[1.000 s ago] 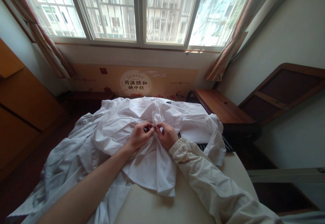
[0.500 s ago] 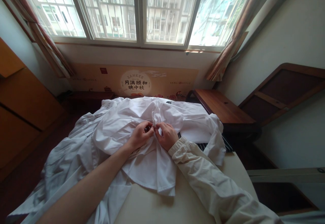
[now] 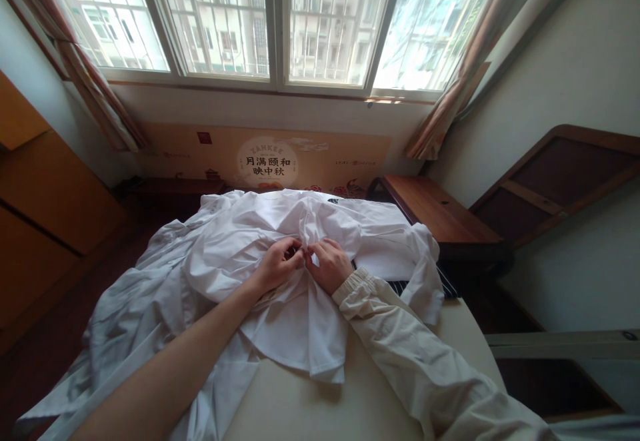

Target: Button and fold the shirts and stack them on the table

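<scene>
A crumpled white shirt [image 3: 220, 261] lies spread over a cream table [image 3: 320, 408], its hem hanging toward me. My left hand [image 3: 277, 265] and my right hand [image 3: 330, 266] meet at the shirt's middle front. Both pinch the fabric between thumb and fingers, fingertips almost touching each other. What exactly sits between the fingertips is too small to see. My left forearm is bare; my right arm wears a cream sleeve with an elastic cuff [image 3: 357, 283].
A dark striped cloth [image 3: 400, 288] peeks out under the shirt's right side. A wooden side table [image 3: 435, 211] stands at the back right, a wooden cabinet [image 3: 45, 201] at the left. A printed cardboard panel [image 3: 265, 158] leans below the window.
Almost nothing differs; both hands stay pinched on the shirt front, with only slight finger shifts and a small camera movement.
</scene>
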`<act>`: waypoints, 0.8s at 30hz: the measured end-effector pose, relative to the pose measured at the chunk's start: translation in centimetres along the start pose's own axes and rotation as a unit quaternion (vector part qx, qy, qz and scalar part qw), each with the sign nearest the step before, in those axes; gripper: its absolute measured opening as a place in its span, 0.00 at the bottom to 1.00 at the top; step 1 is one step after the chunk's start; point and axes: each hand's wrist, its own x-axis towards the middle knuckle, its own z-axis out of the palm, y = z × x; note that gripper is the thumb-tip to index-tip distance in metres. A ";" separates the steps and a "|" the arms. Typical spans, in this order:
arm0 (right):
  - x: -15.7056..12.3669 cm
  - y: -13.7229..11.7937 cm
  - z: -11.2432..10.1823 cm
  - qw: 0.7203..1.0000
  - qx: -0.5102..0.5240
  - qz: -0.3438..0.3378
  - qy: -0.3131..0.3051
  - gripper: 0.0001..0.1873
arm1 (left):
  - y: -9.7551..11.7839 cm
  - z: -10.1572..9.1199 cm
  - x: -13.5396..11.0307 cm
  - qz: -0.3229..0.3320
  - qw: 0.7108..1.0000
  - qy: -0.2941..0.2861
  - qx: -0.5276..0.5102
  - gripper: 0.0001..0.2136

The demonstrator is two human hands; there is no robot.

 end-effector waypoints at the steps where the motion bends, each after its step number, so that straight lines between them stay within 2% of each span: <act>1: 0.0 0.1 0.0 1.000 -0.001 -0.003 -0.001 0.04 | 0.0 0.0 0.0 0.002 1.000 0.001 0.003 0.09; 8: -0.1 0.5 -0.1 0.999 -0.001 -0.014 -0.041 0.07 | 0.4 0.0 0.0 0.024 0.999 0.014 0.041 0.06; 13: 0.0 0.6 -0.4 0.999 0.026 -0.011 -0.046 0.07 | 0.6 0.0 -0.1 0.024 0.999 0.025 0.042 0.05; 24: 0.4 0.6 -1.2 0.984 0.162 0.065 -0.040 0.06 | 0.8 0.4 -0.3 0.004 0.998 0.070 0.006 0.05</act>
